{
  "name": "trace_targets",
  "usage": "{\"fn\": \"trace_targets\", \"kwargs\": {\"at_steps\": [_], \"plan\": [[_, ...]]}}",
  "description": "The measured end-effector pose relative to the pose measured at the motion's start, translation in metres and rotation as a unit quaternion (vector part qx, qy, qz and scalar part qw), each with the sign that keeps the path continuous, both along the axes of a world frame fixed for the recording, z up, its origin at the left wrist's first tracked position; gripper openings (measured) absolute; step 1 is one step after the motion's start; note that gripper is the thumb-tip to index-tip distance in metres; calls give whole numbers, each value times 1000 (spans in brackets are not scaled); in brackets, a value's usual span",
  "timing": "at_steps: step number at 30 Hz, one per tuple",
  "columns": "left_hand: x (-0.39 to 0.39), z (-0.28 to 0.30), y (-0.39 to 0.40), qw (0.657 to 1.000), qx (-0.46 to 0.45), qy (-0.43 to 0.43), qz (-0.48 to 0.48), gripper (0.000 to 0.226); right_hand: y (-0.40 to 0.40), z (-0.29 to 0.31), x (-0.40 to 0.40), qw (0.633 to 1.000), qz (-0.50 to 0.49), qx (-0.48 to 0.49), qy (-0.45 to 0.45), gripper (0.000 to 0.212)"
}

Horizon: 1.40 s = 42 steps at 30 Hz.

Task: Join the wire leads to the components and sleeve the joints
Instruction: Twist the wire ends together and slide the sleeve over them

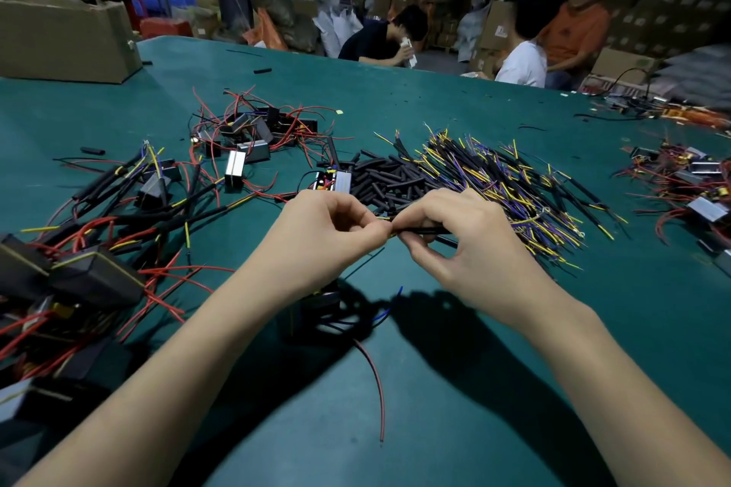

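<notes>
While the green table [455,387] spreads wide beneath you, your left hand [328,229] and right hand [459,237] meet above its near middle, fingertips almost touching. Your right thumb and forefinger pinch a thin black sleeve [425,230]; its long axis runs left to right, nearly level. Your left fingers curl closed, pinching the yellow wire tip [389,218] at the sleeve's left end.

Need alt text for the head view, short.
Two bare hands meet above a green table: the right hand pinches a black sleeved lead, the left hand pinches its end. Behind them lie black sleeves and loose wire leads.
</notes>
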<state>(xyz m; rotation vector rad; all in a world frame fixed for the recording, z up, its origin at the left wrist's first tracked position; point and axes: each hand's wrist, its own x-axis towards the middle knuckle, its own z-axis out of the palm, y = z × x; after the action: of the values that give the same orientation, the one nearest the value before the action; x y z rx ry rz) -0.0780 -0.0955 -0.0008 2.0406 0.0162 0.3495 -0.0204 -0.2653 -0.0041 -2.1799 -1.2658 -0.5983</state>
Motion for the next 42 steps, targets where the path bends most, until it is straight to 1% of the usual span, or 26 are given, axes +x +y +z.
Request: {"fn": "trace_targets", "kwargs": {"at_steps": [5,7,10,12,14,16,18,20,22,26,30,34,37,42], "plan": [[-1,-1,1,1000,22,-12,-3,16,-1,1,0,1000,7,8,28,9],[-1,-1,3,997,66,-40,-7,13,-2,0,0,999,3,12,48,8],[-1,-1,8,981,164,-98,-24,8,-2,0,0,997,2,22,73,9],[-2,1,11,979,172,-104,-35,7,-2,0,1,996,5,23,85,9],[-4,5,17,985,155,-59,-44,11,-3,1,2,996,4,19,84,9],[-5,8,28,985,166,24,-52,20,-6,2,3,997,-4,19,78,10],[-6,12,36,979,170,85,-69,14,-8,3,4,997,-14,13,72,11],[-8,14,40,978,160,108,-82,7,-8,3,4,998,-20,-2,65,11],[-8,14,40,977,163,110,-83,8,-8,3,4,998,-17,-15,56,11],[-6,9,35,980,158,94,-81,10,-8,4,4,999,-14,-30,33,8],[-3,6,27,988,139,25,-67,8,-6,5,2,999,-21,-44,-17,9],[-2,2,21,990,121,-16,-66,7,-5,6,0,996,-35,-61,-55,12],[-2,1,19,991,112,-32,-69,8,-6,8,0,995,-42,-64,-65,13],[-4,3,18,982,152,-80,-79,7,-7,8,0,996,-42,-63,-48,14]]}}
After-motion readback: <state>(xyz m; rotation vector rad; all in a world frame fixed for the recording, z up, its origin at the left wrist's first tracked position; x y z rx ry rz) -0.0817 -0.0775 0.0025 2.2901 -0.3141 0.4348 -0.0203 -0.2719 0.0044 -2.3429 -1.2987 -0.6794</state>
